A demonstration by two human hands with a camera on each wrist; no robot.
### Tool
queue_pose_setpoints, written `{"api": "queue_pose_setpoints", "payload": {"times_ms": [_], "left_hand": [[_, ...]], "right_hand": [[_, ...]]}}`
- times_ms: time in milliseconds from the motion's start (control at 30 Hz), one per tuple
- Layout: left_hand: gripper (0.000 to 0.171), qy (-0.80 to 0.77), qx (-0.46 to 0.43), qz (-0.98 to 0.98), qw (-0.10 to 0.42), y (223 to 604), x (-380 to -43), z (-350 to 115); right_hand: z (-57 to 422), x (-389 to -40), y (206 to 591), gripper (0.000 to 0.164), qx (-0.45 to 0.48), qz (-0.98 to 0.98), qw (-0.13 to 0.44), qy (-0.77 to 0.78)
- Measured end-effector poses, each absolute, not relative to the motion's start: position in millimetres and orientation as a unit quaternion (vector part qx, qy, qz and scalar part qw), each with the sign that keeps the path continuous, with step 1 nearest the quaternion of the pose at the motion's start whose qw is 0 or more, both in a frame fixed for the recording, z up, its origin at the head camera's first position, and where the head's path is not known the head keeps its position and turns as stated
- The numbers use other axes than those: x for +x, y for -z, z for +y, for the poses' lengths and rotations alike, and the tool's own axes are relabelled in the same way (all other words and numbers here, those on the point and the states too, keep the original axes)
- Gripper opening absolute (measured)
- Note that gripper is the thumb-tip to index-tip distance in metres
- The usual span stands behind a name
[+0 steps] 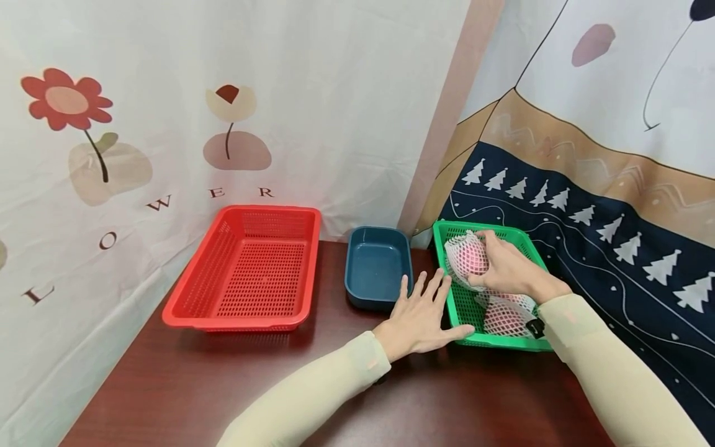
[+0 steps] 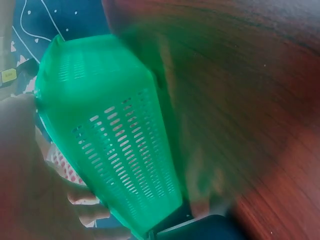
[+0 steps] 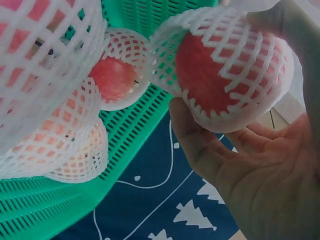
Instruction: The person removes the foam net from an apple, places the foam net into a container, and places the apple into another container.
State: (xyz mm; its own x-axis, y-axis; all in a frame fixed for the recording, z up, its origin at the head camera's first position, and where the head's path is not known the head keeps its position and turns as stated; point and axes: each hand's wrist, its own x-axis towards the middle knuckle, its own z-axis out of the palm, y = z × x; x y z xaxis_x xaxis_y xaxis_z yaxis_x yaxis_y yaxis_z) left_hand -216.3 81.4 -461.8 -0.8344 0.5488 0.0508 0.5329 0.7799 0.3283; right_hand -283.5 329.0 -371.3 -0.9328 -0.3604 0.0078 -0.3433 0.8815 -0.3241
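In the head view my right hand (image 1: 512,268) grips a red apple (image 1: 470,256) in a white foam net, above the left side of the green basket (image 1: 459,307). The right wrist view shows the netted apple (image 3: 207,75) between the thumb and fingers of that hand (image 3: 267,172). Several more netted fruits (image 1: 505,318) lie in the basket, partly hidden by my right arm. My left hand (image 1: 416,321) is spread with straight fingers at the basket's near left corner, its thumb over the front rim. From the left wrist, the basket's slotted outer wall (image 2: 122,145) shows.
A dark blue tray (image 1: 377,273) stands just left of the green basket, beside my left fingertips. Farther left is a red slotted basket (image 1: 262,276). All stand on a dark brown table (image 1: 234,385). Printed curtains (image 1: 346,112) hang behind and along the right side.
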Motion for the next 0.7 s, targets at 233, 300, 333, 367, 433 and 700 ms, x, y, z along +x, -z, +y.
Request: {"api": "queue_pose_setpoints", "payload": {"times_ms": [233,300,333,367,433,700], "left_hand": [[0.11,-0.162,0.298,0.941,0.008,460,-214,75],[0.109,-0.163,0.3,0.94,0.003,458,-213,73],[0.108,-0.162,0.3,0.94,-0.001,457,-213,71],[0.107,-0.162,0.3,0.94,-0.004,456,-213,70],[0.106,-0.157,0.301,0.941,-0.012,454,-213,67],[0.099,-0.162,0.298,0.94,-0.037,452,-212,54]], "right_hand": [[328,-282,370,0.094,-0.196,0.967,0.0,0.162],[327,-281,370,0.093,-0.2,0.966,-0.004,0.163],[326,-281,370,0.092,-0.202,0.965,-0.006,0.165],[326,-280,369,0.092,-0.203,0.965,-0.008,0.165],[325,-280,369,0.09,-0.205,0.965,-0.013,0.166],[317,-280,370,0.09,-0.209,0.961,-0.018,0.181]]}}
